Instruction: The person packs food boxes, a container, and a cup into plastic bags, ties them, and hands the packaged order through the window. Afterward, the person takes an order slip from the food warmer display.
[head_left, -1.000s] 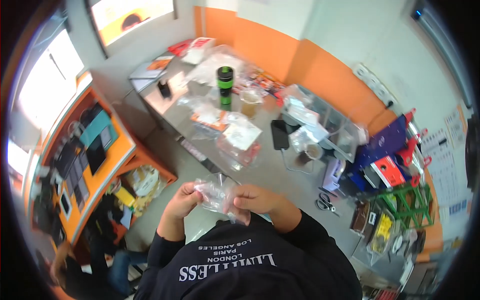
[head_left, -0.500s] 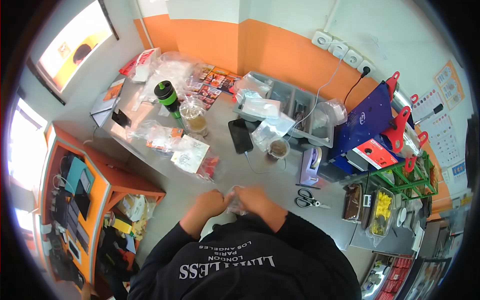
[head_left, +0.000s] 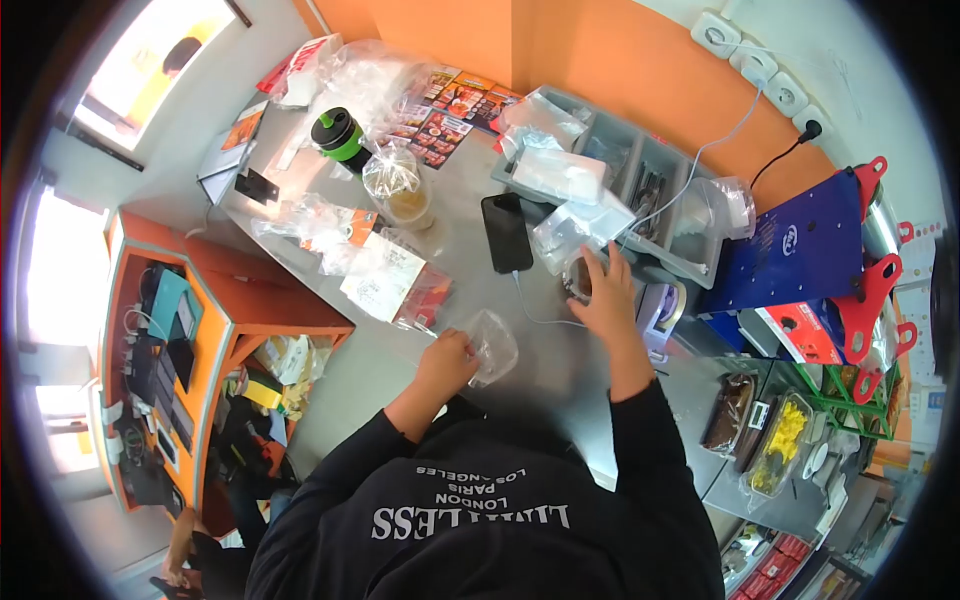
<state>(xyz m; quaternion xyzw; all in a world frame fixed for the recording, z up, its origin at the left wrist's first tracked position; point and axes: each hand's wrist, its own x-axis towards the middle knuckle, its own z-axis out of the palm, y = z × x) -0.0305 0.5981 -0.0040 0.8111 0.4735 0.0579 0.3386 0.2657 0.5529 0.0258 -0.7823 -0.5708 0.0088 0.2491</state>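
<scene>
My left hand [head_left: 447, 363] is closed on a clear plastic bag [head_left: 494, 348], whose loose part spreads to the right over the steel counter. Further right, my right hand [head_left: 608, 305] reaches over the counter with its fingers apart, at the near right side of a small clear cup [head_left: 576, 277] with dark contents. The fingers partly cover the cup, and I cannot tell how firmly they touch it. A black phone [head_left: 507, 233] lies left of the cup with a white cable plugged in. Behind my right hand is a lilac tape dispenser [head_left: 657, 318].
A grey divided tray [head_left: 690, 262] holds packets and utensils at the back. A green-lidded bottle [head_left: 342, 138], a bagged cup [head_left: 405, 200] and wrapped packets [head_left: 385, 280] stand or lie left. Right are a blue machine [head_left: 785, 240] and a yellow-filled container [head_left: 782, 445]. Another person's hand [head_left: 180, 545] shows lower left.
My hands were together at the bag near my body. Now they are apart: the left keeps the bag, which is spread wider, and the right has moved forward to the cup. The view has shifted.
</scene>
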